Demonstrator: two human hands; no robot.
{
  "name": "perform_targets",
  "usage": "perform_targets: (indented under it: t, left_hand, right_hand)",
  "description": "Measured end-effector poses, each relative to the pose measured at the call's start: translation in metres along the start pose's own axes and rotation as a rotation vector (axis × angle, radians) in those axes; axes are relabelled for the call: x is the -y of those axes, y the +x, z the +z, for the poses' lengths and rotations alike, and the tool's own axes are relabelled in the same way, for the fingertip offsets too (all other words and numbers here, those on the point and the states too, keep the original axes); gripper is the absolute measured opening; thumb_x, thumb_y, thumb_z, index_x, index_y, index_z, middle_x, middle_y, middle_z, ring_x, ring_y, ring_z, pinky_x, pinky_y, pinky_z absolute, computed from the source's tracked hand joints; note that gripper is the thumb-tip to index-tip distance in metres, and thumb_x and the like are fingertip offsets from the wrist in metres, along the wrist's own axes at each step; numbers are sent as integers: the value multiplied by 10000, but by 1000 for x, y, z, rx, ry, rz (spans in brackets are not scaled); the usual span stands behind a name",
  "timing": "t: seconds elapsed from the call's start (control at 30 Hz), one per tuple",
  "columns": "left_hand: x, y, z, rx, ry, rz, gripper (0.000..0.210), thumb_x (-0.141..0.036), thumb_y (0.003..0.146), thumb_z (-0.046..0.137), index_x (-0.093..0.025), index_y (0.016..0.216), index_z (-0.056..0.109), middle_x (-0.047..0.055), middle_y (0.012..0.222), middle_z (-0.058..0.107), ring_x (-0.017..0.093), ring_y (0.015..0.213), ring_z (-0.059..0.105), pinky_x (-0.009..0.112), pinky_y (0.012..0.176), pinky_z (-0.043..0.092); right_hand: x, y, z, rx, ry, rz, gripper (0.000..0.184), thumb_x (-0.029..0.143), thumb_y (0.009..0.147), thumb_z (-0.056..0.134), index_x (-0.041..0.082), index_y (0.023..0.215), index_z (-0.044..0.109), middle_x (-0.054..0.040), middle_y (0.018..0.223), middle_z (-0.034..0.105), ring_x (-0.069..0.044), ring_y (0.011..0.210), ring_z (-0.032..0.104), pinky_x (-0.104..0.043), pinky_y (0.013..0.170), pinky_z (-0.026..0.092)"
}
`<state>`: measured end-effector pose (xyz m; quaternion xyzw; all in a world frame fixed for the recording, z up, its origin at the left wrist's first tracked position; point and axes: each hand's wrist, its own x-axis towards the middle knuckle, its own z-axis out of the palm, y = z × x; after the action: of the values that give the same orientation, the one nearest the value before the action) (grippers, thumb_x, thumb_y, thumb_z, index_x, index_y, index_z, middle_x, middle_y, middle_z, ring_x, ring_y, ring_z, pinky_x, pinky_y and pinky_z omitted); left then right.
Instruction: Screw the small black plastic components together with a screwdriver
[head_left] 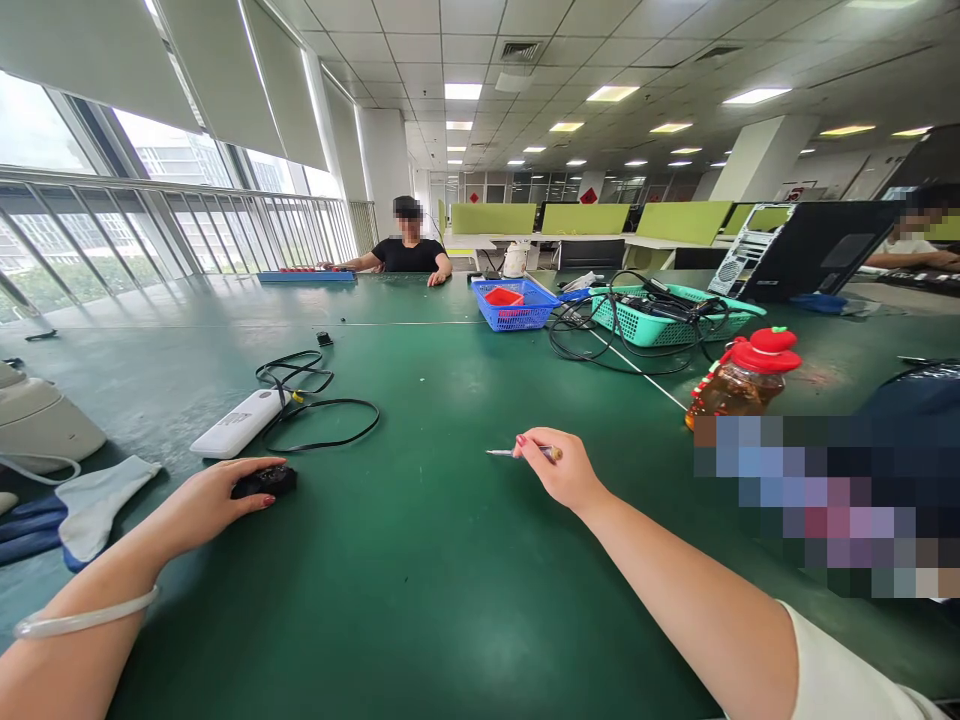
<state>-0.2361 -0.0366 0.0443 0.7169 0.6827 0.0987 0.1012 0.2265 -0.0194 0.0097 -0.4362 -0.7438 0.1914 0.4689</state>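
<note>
My left hand [214, 500] is closed around a small, dark, shiny black object [274, 481] at the left of the green table. The thumb lies along its near side and the fingers along its far side; its exact kind I cannot make out. My right hand [562, 468], right of the middle, pinches a slim pen-like tool [504, 453]. Its pale pointed tip sticks out to the left, and a brownish end shows behind the fingers. Beyond the left hand lies a white power bank [241, 423] with a black cable [360, 402] looped beside it.
Blue-and-white gloves [105, 505] and a white device [45, 420] are at the left. Farther off stand a blue basket [517, 316], a green basket [630, 328] with cables, and a red-lidded bottle [742, 380]. A person [409, 250] sits across the table.
</note>
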Motion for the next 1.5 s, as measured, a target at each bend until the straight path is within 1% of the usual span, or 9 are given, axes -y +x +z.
perform_targets:
  t: [0.17,0.4,0.57,0.7,0.8,0.9,1.0,1.2,1.5]
  left_hand:
    - [13,0,1,-58,31,18,724,-615,700,563,-207,1297,599,101,1339,612,348,1097,634,428,911,518]
    - [23,-2,-4,-59,126,-140,675,-597,733,536,-191,1267,613,104,1067,738,327,957,689,401,807,541]
    - [18,-2,-8,-99,130,-206,620,-556,789,453,-208,1282,591,96,1108,719,318,997,676,388,824,529]
    - [8,-4,-8,-234,67,-63,641,-575,844,403,-190,1335,548,119,1304,606,310,1117,606,359,863,513]
    - [-1,-6,-6,-184,35,58,670,-637,837,409,-224,1341,564,92,1392,540,321,1155,570,307,750,529]
    - [-6,-6,-3,-110,42,120,674,-670,819,440,-245,1318,596,88,1327,588,307,1114,595,334,834,521]
    - [-7,-5,1,-80,53,131,650,-669,811,464,-250,1280,630,87,1302,602,299,1101,606,382,946,481]
    - [-6,-5,3,-64,48,98,649,-676,823,455,-256,1289,620,77,1338,590,301,1142,588,412,997,449]
    - [0,-3,4,-78,40,139,705,-747,800,441,-266,1279,629,57,1301,640,303,1120,621,428,979,482]
  right_hand:
    - [0,0,0,-5,3,-8,411,449,939,471,204,674,668,-39,670,667,-164,599,581,-278,574,447]
    - [0,0,0,-1,14,-11,384,415,936,473,208,678,669,-41,696,681,-177,648,610,-286,614,458]
    - [2,1,-1,2,7,-22,391,421,939,474,206,673,664,-37,684,675,-174,640,607,-285,618,462]
    - [2,1,-1,-4,10,-36,392,415,940,476,204,668,664,-34,668,665,-167,620,598,-277,605,455]
    - [0,1,0,-7,8,-43,384,399,940,473,200,673,665,-33,670,666,-164,622,594,-274,608,451]
    - [-1,1,1,-9,9,-40,382,390,941,471,196,677,668,-31,668,664,-157,608,584,-269,589,442]
    - [-2,1,1,-13,10,-41,373,383,937,475,198,675,666,-28,664,661,-157,604,584,-267,576,437]
    - [-1,1,1,-20,15,-69,361,365,933,477,202,663,654,-26,659,658,-159,605,586,-268,582,442]
    - [-1,1,1,-17,-1,-64,397,386,944,465,198,641,640,-22,634,631,-153,591,564,-264,577,434]
